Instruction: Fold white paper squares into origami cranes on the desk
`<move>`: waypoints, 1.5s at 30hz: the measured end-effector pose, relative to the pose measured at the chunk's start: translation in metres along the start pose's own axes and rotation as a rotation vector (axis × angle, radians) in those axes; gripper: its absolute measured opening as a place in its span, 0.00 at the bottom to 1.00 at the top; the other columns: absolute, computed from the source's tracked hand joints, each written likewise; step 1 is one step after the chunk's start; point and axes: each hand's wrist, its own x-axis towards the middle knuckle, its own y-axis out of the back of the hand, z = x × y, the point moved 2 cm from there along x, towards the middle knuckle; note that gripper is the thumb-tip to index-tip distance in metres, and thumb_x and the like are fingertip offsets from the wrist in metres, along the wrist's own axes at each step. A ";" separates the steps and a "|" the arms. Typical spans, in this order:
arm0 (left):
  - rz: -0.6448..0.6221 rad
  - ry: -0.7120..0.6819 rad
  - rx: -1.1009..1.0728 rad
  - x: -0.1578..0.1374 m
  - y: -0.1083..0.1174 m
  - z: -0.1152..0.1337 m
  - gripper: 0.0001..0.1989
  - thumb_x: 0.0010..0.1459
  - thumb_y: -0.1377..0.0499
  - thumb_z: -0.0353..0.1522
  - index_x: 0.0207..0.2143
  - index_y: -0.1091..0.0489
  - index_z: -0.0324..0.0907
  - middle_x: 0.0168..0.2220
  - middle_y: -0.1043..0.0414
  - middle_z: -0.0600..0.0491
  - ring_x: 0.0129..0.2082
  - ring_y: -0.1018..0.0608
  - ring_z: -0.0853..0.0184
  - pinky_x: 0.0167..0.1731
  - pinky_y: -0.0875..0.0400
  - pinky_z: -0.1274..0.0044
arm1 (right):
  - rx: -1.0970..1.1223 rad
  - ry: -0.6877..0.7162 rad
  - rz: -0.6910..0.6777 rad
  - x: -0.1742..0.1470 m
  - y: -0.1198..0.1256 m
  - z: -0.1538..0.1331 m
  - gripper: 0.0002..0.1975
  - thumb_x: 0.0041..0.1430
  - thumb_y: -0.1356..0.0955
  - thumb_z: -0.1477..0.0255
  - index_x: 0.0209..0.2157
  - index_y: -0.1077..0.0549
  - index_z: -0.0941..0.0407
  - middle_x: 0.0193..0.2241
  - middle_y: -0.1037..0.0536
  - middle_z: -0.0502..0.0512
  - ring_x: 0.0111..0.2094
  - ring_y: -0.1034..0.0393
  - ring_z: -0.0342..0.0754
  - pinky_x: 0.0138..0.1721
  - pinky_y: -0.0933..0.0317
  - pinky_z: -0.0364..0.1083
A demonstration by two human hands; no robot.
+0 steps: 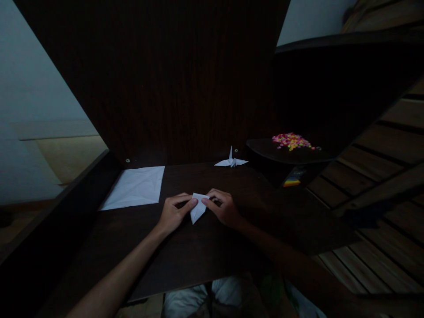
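A small piece of folded white paper, kite-like with its point toward me, is held between both hands over the dark desk. My left hand pinches its left edge, thumb on top and fingers behind. On the opposite edge my right hand grips it the same way, thumb pressed on the front. Beyond the hands, near the back panel, stands a white origami crane with its wings spread. To the left lies a creased white paper sheet, flat on the desk.
A dark wooden desk spans the view, with a tall back panel and a raised left side edge. On a small corner shelf at right sits a pile of colourful small pieces. A bright-coloured item is below it.
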 end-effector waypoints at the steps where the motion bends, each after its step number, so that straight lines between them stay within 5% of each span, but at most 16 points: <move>1: -0.006 0.020 -0.024 0.000 -0.001 0.000 0.11 0.53 0.38 0.37 0.33 0.22 0.39 0.28 0.24 0.50 0.28 0.25 0.66 0.26 0.31 0.77 | -0.011 0.002 0.006 0.000 0.001 -0.001 0.08 0.56 0.33 0.67 0.26 0.29 0.56 0.23 0.29 0.51 0.25 0.35 0.43 0.28 0.41 0.44; 8: -0.016 0.099 -0.111 -0.002 -0.001 -0.004 0.12 0.52 0.38 0.38 0.34 0.23 0.38 0.32 0.22 0.49 0.31 0.23 0.64 0.31 0.29 0.76 | 0.039 -0.041 -0.079 0.001 0.003 -0.005 0.12 0.56 0.33 0.67 0.21 0.30 0.56 0.20 0.32 0.49 0.23 0.37 0.42 0.26 0.44 0.43; 15: -0.138 0.140 -0.080 -0.001 -0.003 -0.003 0.13 0.51 0.37 0.38 0.33 0.23 0.36 0.27 0.22 0.49 0.25 0.25 0.67 0.25 0.32 0.78 | 0.295 -0.240 -0.133 0.001 0.002 0.010 0.13 0.51 0.31 0.65 0.18 0.31 0.57 0.18 0.33 0.47 0.22 0.40 0.41 0.23 0.46 0.41; 22: -0.102 0.143 -0.131 -0.001 -0.005 -0.005 0.14 0.49 0.36 0.38 0.36 0.22 0.37 0.28 0.21 0.48 0.25 0.24 0.67 0.24 0.30 0.78 | 0.437 -0.406 -0.074 0.001 -0.002 0.018 0.13 0.47 0.29 0.66 0.17 0.31 0.57 0.16 0.33 0.46 0.19 0.41 0.40 0.21 0.48 0.41; 27: -0.042 0.173 -0.145 0.001 -0.003 -0.010 0.19 0.52 0.38 0.37 0.45 0.26 0.38 0.36 0.21 0.46 0.32 0.21 0.63 0.31 0.27 0.74 | 0.545 -0.540 -0.082 -0.001 -0.007 0.022 0.12 0.48 0.29 0.63 0.27 0.27 0.58 0.17 0.28 0.47 0.16 0.38 0.41 0.19 0.46 0.41; 30: -0.072 0.193 -0.154 0.002 0.000 -0.010 0.17 0.53 0.39 0.37 0.44 0.25 0.39 0.36 0.21 0.47 0.35 0.21 0.60 0.35 0.27 0.71 | 0.605 -0.556 -0.042 0.000 -0.007 0.025 0.15 0.44 0.26 0.65 0.33 0.28 0.57 0.22 0.24 0.50 0.21 0.32 0.43 0.24 0.41 0.42; 36: -0.185 0.133 -0.288 0.000 -0.002 -0.014 0.19 0.48 0.37 0.31 0.44 0.25 0.38 0.36 0.21 0.46 0.36 0.21 0.60 0.38 0.28 0.71 | 0.634 -0.530 0.052 0.003 -0.006 0.030 0.12 0.42 0.26 0.68 0.28 0.27 0.58 0.20 0.25 0.49 0.21 0.33 0.41 0.22 0.42 0.40; 40: -0.078 0.119 -0.190 0.001 -0.004 -0.015 0.18 0.48 0.36 0.35 0.41 0.24 0.36 0.37 0.22 0.45 0.35 0.22 0.62 0.37 0.29 0.73 | 0.708 -0.553 0.079 0.004 -0.007 0.031 0.11 0.46 0.28 0.65 0.27 0.27 0.59 0.22 0.24 0.51 0.23 0.31 0.44 0.23 0.38 0.42; 45: 0.049 0.084 0.069 0.003 0.001 -0.011 0.13 0.51 0.37 0.38 0.33 0.22 0.37 0.26 0.27 0.51 0.26 0.29 0.69 0.27 0.34 0.78 | 0.776 -0.554 -0.041 0.001 -0.005 0.027 0.10 0.45 0.31 0.66 0.29 0.30 0.58 0.21 0.24 0.53 0.18 0.33 0.46 0.20 0.36 0.46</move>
